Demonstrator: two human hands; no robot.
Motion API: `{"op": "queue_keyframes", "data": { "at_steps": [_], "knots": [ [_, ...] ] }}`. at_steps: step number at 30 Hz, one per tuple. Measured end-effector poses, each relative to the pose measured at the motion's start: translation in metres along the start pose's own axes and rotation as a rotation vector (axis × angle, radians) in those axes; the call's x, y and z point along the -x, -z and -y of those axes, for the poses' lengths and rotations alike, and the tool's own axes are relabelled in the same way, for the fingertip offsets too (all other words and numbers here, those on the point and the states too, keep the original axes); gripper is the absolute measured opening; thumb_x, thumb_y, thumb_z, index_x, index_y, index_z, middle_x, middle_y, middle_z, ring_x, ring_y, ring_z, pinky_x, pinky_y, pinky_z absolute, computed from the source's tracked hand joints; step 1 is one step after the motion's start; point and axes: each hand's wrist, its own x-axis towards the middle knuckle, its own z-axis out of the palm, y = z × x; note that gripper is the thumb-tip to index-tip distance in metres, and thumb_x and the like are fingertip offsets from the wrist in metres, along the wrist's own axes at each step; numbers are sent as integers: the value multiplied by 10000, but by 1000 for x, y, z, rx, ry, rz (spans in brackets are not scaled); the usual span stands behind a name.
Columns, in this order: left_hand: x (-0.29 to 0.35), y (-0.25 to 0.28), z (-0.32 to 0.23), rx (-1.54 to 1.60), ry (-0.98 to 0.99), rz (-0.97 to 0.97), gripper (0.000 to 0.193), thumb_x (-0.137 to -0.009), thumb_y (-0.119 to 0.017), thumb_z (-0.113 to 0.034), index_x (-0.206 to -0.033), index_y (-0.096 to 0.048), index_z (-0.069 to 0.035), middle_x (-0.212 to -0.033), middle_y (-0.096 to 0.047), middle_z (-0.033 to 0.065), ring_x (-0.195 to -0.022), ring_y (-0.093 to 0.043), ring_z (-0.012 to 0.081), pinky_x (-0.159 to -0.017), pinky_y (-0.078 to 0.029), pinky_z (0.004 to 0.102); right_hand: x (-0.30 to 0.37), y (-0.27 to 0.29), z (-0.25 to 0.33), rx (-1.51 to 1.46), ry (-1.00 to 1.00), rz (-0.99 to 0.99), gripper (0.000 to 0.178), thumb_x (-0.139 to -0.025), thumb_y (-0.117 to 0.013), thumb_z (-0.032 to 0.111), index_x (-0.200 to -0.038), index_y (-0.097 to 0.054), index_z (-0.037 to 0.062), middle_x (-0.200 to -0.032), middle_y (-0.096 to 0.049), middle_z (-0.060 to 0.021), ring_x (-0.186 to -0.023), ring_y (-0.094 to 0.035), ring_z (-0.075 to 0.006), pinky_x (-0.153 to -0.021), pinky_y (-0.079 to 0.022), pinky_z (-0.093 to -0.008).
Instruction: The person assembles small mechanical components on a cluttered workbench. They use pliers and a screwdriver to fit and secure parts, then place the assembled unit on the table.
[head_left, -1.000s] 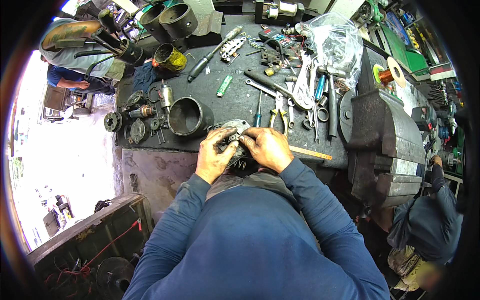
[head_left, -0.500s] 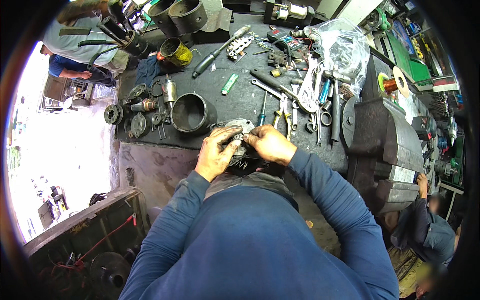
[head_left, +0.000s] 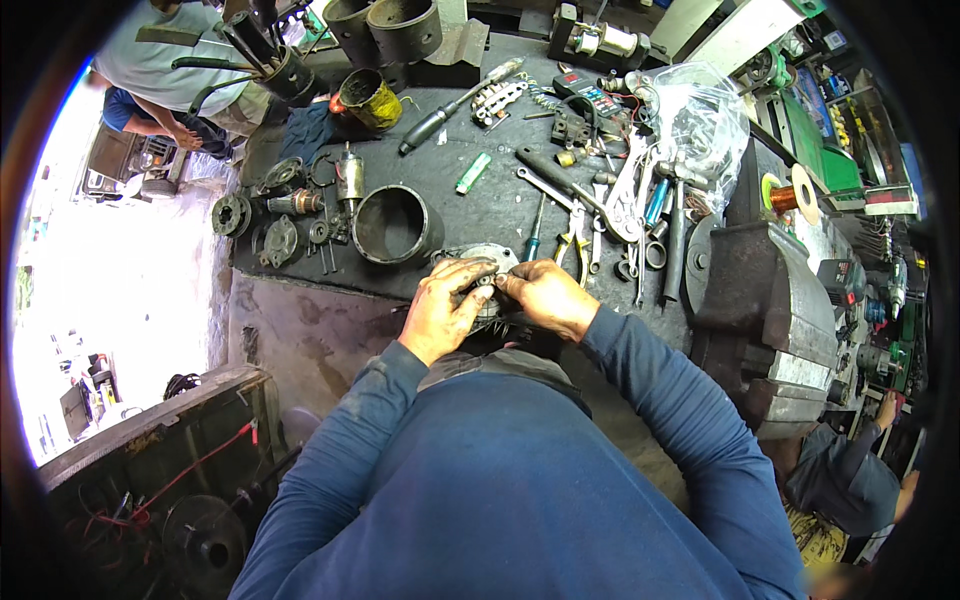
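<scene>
Grey, rounded metal piece [head_left: 487,282] sits between left hand [head_left: 438,308] and right hand [head_left: 556,300].

Dark workbench [head_left: 452,182] with open metal cylinder [head_left: 432,230], pliers [head_left: 577,222], screwdriver [head_left: 533,246]

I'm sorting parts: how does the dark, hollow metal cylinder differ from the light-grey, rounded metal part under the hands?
The cylinder is dark; the rounded part is paler. The cylinder sits untouched, its mouth exposed; the left hand and right hand partly cover the rounded part. Both look metallic and curved.
</scene>
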Motion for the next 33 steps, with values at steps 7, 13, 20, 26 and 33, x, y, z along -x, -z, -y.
{"op": "queue_keyframes", "data": {
  "at_steps": [7,13,20,26,33],
  "knots": [
    [3,-5,-1,-15,-33,-43,310,-944,-731,-82,-1243,-752,-3,-1254,-761,181,-1217,-686,355,-1089,-513,434,-5,5,9,303,61,-18,434,-1031,-627,321,-1053,-751,-95,-962,-748,-316,-930,-738,-413,-884,-564,-478],
    [4,-9,2,-21,-67,-79,301,-945,-720,-82,-1236,-752,-14,-1256,-757,174,-1203,-677,359,-1082,-516,439,-7,13,17,332,87,94,438,-1035,-627,325,-1016,-739,-98,-952,-734,-332,-941,-740,-424,-881,-567,-477],
    [8,-14,5,-25,-56,-126,308,-942,-705,-66,-1242,-744,-10,-1240,-756,177,-1189,-674,367,-1083,-516,437,-11,13,28,-80,-457,142,337,-1059,-639,356,-838,-639,102,-632,-455,22,-495,-356,-114,-443,-287,-323],
    [9,-19,6,-56,-105,-190,288,-943,-703,-79,-1219,-747,-10,-1226,-756,176,-1173,-676,372,-1065,-517,453,-6,16,26,-72,-359,201,338,-1073,-627,380,-884,-641,101,-632,-453,28,-478,-336,-91,-417,-253,-315],
    [8,-13,9,-78,-126,-134,287,-952,-743,-132,-1210,-753,-8,-1212,-767,166,-1168,-695,361,-1049,-532,445,-9,11,-1,102,-37,83,469,-1069,-630,356,-1226,-747,-70,-966,-782,-210,-896,-730,-275,-862,-561,-394]
  ]
}}
